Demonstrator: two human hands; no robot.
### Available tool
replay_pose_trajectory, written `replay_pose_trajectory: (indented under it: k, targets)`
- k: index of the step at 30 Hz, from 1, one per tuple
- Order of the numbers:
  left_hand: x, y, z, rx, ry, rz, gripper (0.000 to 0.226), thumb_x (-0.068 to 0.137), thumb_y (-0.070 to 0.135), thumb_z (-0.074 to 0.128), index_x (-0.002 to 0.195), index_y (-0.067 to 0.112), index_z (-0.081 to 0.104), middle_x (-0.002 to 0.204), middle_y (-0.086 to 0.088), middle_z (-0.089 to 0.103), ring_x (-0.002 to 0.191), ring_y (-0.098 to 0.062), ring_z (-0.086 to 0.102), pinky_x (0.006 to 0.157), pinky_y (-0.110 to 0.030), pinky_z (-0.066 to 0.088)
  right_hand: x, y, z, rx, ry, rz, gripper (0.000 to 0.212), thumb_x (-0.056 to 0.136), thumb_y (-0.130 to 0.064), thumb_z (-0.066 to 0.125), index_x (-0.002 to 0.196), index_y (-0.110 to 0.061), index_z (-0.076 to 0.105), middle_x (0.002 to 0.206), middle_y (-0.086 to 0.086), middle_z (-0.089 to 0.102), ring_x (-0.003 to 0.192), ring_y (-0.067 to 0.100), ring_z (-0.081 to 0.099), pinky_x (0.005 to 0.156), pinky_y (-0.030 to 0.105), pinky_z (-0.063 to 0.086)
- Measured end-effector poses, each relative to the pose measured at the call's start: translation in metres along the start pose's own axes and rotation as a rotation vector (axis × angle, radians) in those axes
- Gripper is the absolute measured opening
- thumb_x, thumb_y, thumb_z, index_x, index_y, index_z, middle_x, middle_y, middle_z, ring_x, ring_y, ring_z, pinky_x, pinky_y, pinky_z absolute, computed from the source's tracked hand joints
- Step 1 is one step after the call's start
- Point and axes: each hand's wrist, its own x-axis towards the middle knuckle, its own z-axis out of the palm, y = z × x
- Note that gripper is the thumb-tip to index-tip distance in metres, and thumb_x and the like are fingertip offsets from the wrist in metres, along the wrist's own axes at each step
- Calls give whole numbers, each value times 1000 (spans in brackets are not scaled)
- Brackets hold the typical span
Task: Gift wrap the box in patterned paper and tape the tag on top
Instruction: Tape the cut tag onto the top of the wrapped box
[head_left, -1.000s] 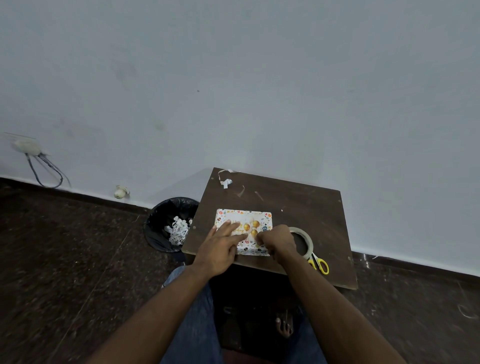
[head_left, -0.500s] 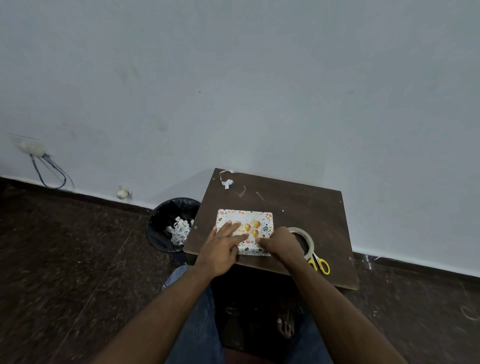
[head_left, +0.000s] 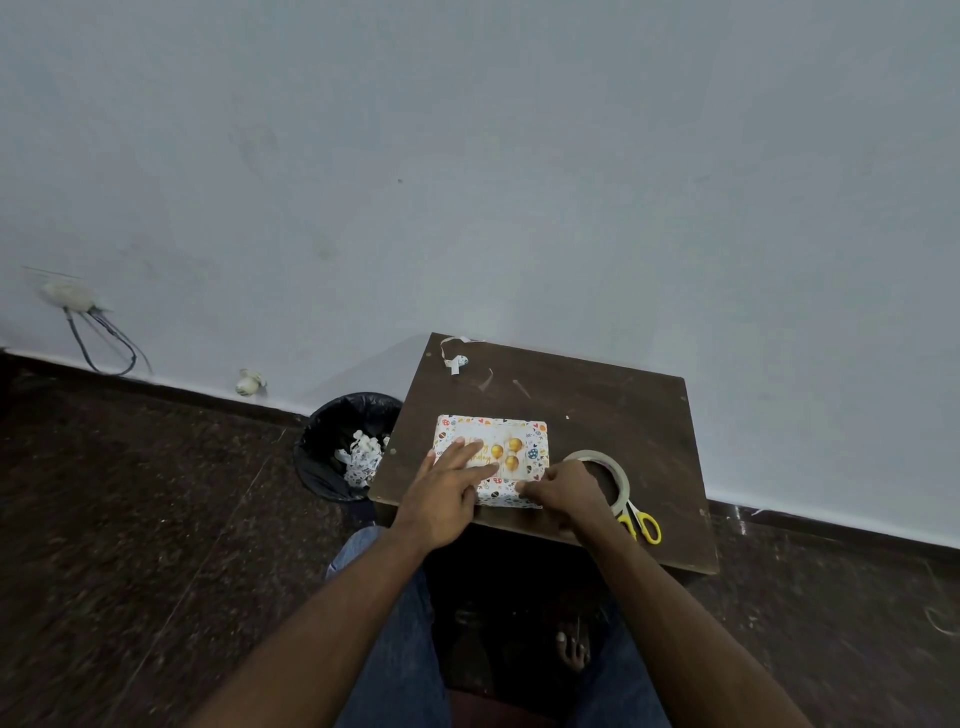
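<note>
Wrapped box (head_left: 491, 457) sits on my dark wooden table (head_left: 597, 410), near its left front corner; left of it on the floor I see a black bin (head_left: 332, 441) holding paper scraps; my left hand (head_left: 447, 491) presses flat, fingers straight, on the tag (head_left: 501, 452) (gold balloons); my right hand (head_left: 563, 491) curls at the box's near right edge, pinching there, beside tape roll (head_left: 602, 475) and yellow scissors (head_left: 641, 525).

Left hand (head_left: 441, 486) presses the tag (head_left: 496, 453) on the wrapped box (head_left: 535, 457); right hand (head_left: 563, 491) seemingly pinches its edge.
</note>
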Motion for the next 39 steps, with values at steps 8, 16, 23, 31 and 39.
replay_pose_trajectory:
  k: [8, 16, 23, 31, 39]
  targets:
    - [2, 4, 1, -58, 22, -35, 49, 98, 5, 44, 137, 32, 55, 160, 11, 24, 151, -8, 7, 121, -35, -1, -19, 12, 8, 52, 46, -129, 25, 87, -30, 68, 68, -22, 54, 72, -3, 60, 73, 16, 61, 72, 43, 58]
    - [4, 8, 4, -138, 51, -66, 48, 98, 4, 45, 139, 27, 53, 157, 8, 33, 150, -9, 14, 123, -40, 3, -33, 76, 6, -343, 607, -379, 14, 79, -23, 75, 88, -15, 68, 94, 2, 64, 91, 28, 59, 73, 38, 44]
    - [8, 6, 0, -377, 72, -132, 46, 91, -2, 58, 132, 17, 59, 150, 0, 44, 147, -14, 25, 123, -47, 11, -23, 93, 5, -531, 570, -426, 12, 73, -15, 79, 83, -18, 73, 85, 2, 66, 88, 30, 65, 83, 50, 53]
    - [-2, 35, -1, -327, 305, -20, 33, 90, 5, 62, 121, 16, 68, 127, 4, 60, 123, -8, 49, 105, -19, 36, -31, 84, 4, -67, 608, -450, 21, 79, 1, 73, 97, -10, 75, 95, 4, 72, 94, 28, 60, 77, 33, 43]
    - [-5, 102, -7, -1196, 36, -504, 10, 97, 17, 60, 101, 15, 69, 103, -7, 72, 85, -22, 72, 81, -33, 57, -48, 60, 15, 168, 653, -639, 15, 84, -18, 65, 95, -11, 71, 91, -5, 66, 89, 6, 50, 77, 25, 42]
